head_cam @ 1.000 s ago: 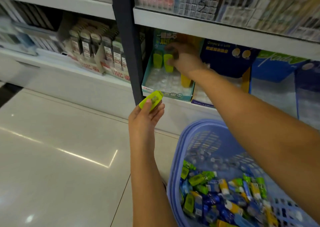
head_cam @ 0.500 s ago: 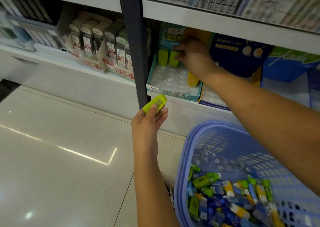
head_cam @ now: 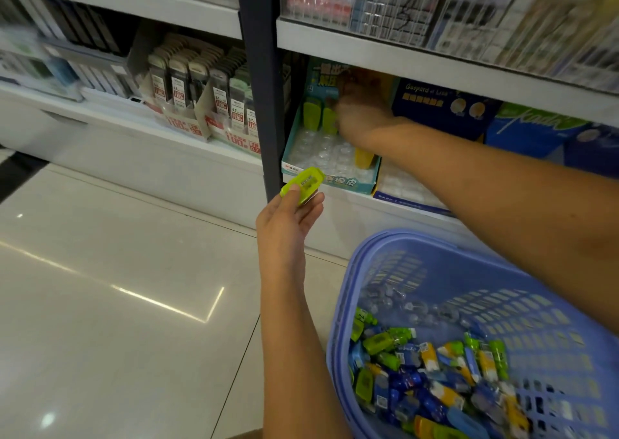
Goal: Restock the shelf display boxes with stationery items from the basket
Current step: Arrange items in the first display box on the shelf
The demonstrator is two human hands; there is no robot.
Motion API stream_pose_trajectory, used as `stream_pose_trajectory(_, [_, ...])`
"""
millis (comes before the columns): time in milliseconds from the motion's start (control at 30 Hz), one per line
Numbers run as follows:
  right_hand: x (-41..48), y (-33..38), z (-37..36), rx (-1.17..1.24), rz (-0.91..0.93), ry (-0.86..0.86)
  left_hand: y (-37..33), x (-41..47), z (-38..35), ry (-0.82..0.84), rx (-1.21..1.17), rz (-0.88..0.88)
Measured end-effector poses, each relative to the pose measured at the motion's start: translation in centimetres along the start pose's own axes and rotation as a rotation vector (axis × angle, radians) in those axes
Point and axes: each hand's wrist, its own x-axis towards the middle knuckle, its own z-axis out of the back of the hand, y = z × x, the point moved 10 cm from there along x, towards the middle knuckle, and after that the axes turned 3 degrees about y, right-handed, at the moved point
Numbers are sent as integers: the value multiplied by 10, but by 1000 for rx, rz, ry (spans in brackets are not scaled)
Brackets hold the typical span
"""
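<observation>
The lilac basket (head_cam: 452,271) is sitting below and to the right of the teal display box (head_cam: 348,181), carrying a loose heap of wrapped stationery pieces. Just in front of the box's front left corner, the left hand (head_cam: 288,224) is pinching a green piece (head_cam: 303,185) between thumb and fingers. In the box's back row the right hand (head_cam: 361,110) is working beside two upright green pieces (head_cam: 312,114) (blur is hiding whether its fingers are gripping one or only nudging it). Judging from this, each piece is wanting an empty moulded pocket, seated upright, back rows first and colours grouped, before the left hand is passing its piece across.
</observation>
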Motion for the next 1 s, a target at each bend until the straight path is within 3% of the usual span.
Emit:
stream_pose_trajectory(67, [-25, 13, 2, 20, 87, 29, -4, -3, 2, -59, 14, -16])
stream_pose_trajectory(133, [-62, 39, 4, 67, 354, 45, -10, -4, 6, -130, 61, -45])
stream_pose_trajectory(233, [-121, 62, -10, 62, 616, 212, -22, -3, 2, -173, 214, -119])
stream_pose_trajectory(367, [-128, 65, -1, -99, 716, 54, -35, 0, -26, -89, 492, -225])
stream_pose_trajectory(500, [-87, 45, 9, 21, 543, 4, -52, 10, -47, -39, 722, -383])
stream_pose_trajectory(600, [-50, 28, 13, 229, 359, -91, -47, 22, -62, 52, 1059, -485])
stream_pose_trajectory(700, [-19, 26, 3, 259, 245, -109, -13, 27, -67, 135, 1266, -416])
stream_pose_trajectory(1000, [-5, 37, 0, 86, 262, -221, -6, 33, -62, 114, 1299, -450])
